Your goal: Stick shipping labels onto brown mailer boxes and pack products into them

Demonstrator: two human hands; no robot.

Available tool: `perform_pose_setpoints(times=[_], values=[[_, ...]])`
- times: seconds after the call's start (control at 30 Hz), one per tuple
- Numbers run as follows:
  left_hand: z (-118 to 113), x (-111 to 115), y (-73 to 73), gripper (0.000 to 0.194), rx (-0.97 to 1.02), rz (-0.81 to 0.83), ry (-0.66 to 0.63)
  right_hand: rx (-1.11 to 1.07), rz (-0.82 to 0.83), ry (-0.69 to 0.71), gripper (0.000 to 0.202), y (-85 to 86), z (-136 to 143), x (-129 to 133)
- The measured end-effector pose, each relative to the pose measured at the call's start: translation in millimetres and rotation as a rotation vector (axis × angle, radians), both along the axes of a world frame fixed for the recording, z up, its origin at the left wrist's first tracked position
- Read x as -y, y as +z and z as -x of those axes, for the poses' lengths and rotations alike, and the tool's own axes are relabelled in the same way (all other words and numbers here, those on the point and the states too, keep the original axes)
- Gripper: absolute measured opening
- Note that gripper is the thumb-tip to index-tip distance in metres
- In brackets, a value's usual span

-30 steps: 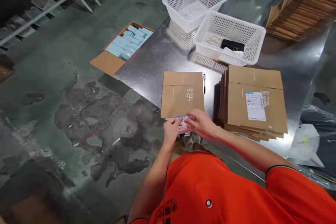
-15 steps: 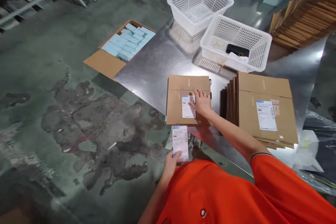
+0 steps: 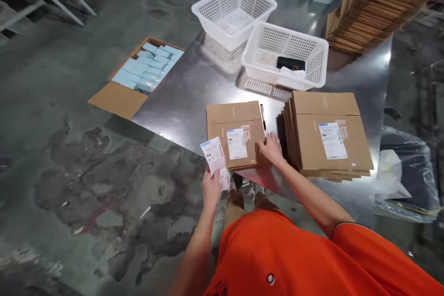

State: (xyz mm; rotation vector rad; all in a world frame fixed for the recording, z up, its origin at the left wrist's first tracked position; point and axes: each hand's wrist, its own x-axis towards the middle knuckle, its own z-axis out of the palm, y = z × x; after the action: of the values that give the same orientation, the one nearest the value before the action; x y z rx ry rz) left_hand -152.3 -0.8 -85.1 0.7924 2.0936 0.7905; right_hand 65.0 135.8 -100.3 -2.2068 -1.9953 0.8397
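My left hand (image 3: 211,188) is closed on a strip of printed shipping labels (image 3: 215,155), held tilted at the lower left corner of a small stack of flattened cardboard boxes (image 3: 222,113). A white shipping label (image 3: 237,143) lies flat on the top box, beside its printed lettering. My right hand (image 3: 273,149) is at the right edge of that top box, thumb over the cardboard and fingers curled at the side. Just above this hand lies a black pen (image 3: 262,115) on the metal table (image 3: 173,113).
To the right stands a taller stack of flattened boxes (image 3: 326,101), its top one labelled. Two white plastic baskets (image 3: 211,11) are farther back, one holding a black object (image 3: 290,64). An open carton (image 3: 120,99) of light blue boxes sits left of the table; more cardboard (image 3: 374,14) is piled behind.
My right hand has slid from the label on the top box to the box's right edge. My left hand has raised and tilted the label strip. The view has shifted.
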Motion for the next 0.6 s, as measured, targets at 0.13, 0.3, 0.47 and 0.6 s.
perform_pose_setpoints(times=[0.13, 0.3, 0.47, 0.6], values=[[-7, 4, 32.4, 0.033, -0.139, 0.041, -0.005, -0.249, 0.015, -0.033, 0.056, 35.1, -8, 12], [-48, 0, 77.0, 0.033, 0.097, -0.002, 0.171, -0.671, -0.261, -0.183, 0.061, 90.1, -109, 2], [-106, -1, 84.0, 0.032, 0.534, 0.063, 0.083, -0.457, -0.350, -0.269, 0.067, 108.7, -289, -5], [-131, 4, 73.4, 0.034, 0.578, 0.128, 0.059, -0.237, -0.384, -0.021, 0.072, 115.0, -281, -5]])
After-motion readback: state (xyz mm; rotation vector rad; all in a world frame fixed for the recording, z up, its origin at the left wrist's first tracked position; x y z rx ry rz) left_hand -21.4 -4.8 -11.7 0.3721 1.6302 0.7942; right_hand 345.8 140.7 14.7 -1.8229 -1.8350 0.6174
